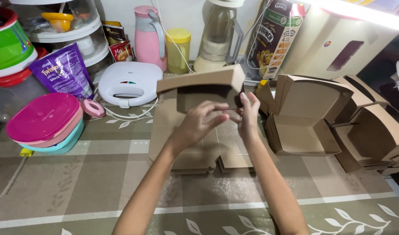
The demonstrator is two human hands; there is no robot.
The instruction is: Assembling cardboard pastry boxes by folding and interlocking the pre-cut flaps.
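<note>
Brown box (202, 89) held up over the table (90, 182), above a stack of flats (195, 152). Left hand (198, 123) pinching its lower wall, fingers curled on the card; right hand (248, 114) pressed to the right edge, fingers spread — probably gripping, though the contact is partly hidden. Light, thin card by the look of it: stiff along folds, easily creased across panels, dry and not slippery. Best taken at corners and folded edges. Finished boxes (310, 115) piled to the right.
</note>
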